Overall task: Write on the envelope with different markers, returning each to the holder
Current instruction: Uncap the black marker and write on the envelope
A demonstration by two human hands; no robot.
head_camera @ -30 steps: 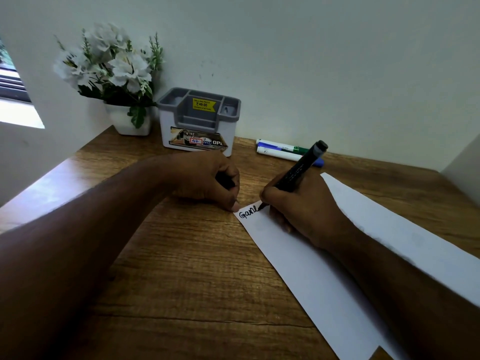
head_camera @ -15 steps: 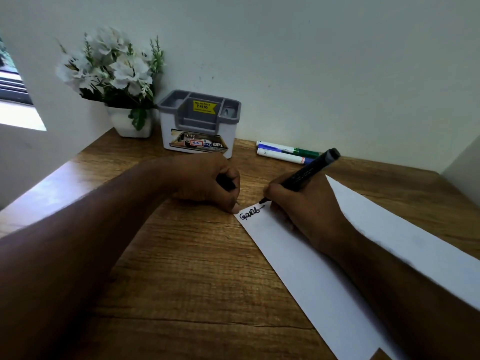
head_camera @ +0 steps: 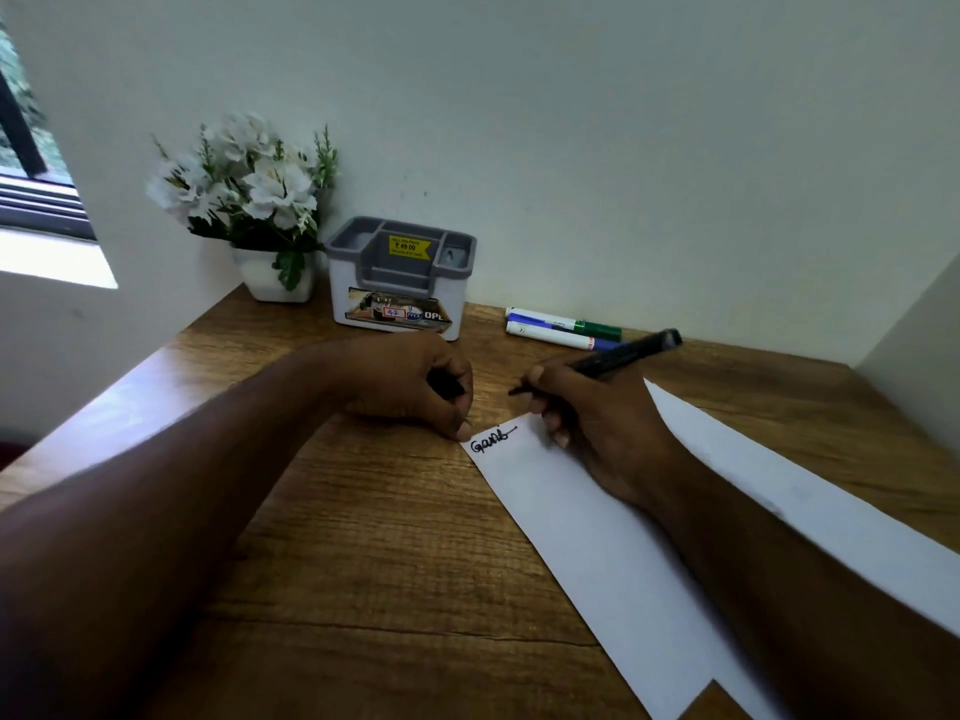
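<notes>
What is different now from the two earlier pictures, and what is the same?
The right hand has finished the word with a trailing stroke, then lifted the black marker off the envelope; its tip now hovers beyond the paper's top edge, over the table. Unchanged: its grip on the marker, the left hand holding the cap and pinning the envelope's corner, the holder and the two markers by the wall.

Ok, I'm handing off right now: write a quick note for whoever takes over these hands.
Right hand grips the uncapped black marker, tip lifted just off the white paper envelope.
Left hand holds a dark object, likely the cap, a fingertip on the envelope's corner.
Done: one black word with a trailing stroke.
Green-capped marker and blue-capped marker lie on the wooden desk, right of the grey-and-white holder.
Left: cap black, put it in the holder, write with the others.
</notes>
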